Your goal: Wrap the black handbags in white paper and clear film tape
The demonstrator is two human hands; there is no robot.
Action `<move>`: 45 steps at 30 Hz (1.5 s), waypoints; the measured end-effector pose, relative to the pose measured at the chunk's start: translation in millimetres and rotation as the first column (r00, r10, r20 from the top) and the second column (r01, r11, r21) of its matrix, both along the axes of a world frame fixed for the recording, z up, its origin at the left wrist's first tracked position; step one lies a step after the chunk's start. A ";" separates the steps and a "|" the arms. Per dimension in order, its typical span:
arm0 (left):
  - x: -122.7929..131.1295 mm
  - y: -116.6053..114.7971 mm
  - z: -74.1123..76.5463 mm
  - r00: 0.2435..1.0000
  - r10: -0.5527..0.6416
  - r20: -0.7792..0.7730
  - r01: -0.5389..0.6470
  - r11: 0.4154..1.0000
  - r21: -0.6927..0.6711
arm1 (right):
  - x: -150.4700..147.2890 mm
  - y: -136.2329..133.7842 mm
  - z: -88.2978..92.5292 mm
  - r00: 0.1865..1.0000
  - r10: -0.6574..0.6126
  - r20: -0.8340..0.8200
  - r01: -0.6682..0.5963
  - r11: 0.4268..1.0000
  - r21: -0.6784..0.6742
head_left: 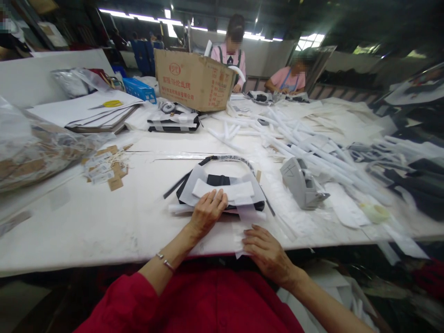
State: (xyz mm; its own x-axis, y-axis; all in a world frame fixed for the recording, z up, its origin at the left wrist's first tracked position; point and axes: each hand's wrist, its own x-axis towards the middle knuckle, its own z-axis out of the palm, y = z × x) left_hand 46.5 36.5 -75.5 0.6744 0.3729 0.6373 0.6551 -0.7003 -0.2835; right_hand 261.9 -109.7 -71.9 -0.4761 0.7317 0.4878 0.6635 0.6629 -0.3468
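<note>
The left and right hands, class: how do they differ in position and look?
The left hand lies on the white strip over the black item; the right hand is at the translucent strip, nearer the table's front edge. The left wrist wears a bracelet; the right wrist shows none. Both are ungloved.

Bag (218, 179) left of tape dispenser (297, 182)
</note>
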 end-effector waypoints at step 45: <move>-1.0 0.0 -4.0 1.000 0.001 -0.017 -0.003 0.990 -0.141 | 22.4 92.6 61.5 0.992 0.016 0.127 -0.025 0.997 0.068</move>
State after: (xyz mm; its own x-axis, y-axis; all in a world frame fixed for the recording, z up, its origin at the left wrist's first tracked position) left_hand 45.5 36.5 -79.5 0.6839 0.4599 0.5664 0.6525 -0.7328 -0.1928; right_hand 284.3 -17.1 -10.3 -0.5517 0.6876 0.4721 0.6852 0.6964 -0.2134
